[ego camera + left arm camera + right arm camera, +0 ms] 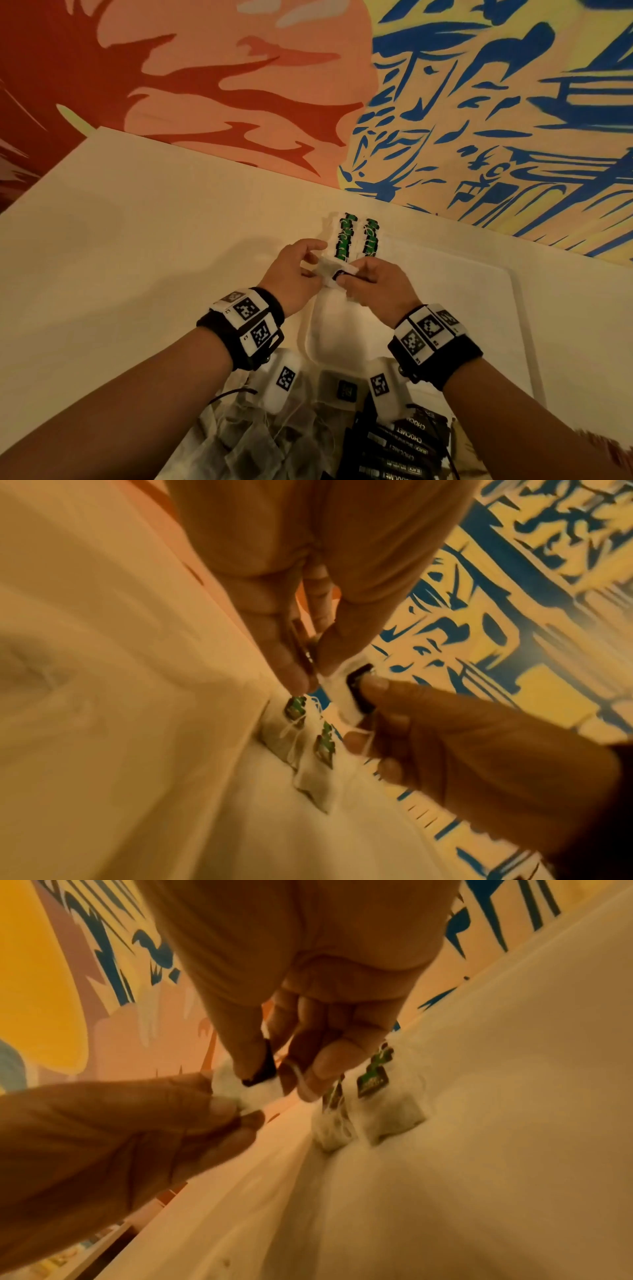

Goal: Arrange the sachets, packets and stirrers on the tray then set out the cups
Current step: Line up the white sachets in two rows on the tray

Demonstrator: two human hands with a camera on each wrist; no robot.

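Note:
Over the white tray's point(462, 308) far left corner I hold one white tea bag point(337, 272) between both hands. My left hand point(317, 263) pinches its left edge. Thumb and fingers of my right hand point(346, 277) pinch the dark tag and string at its right end. Just beyond lie two short rows of tea bags with green tags point(358, 236) on the tray. The left wrist view shows my left hand point(313, 674) on the bag point(339, 696); the right wrist view shows my right hand point(281, 1074) on the tag point(265, 1066). No cups or stirrers are in view.
A heap of loose tea bags point(257, 442) lies near me by the tray's front left corner. Black Chocomel sachets point(400, 448) are piled to its right. The cream table point(137, 257) meets a painted wall point(479, 102) at the back.

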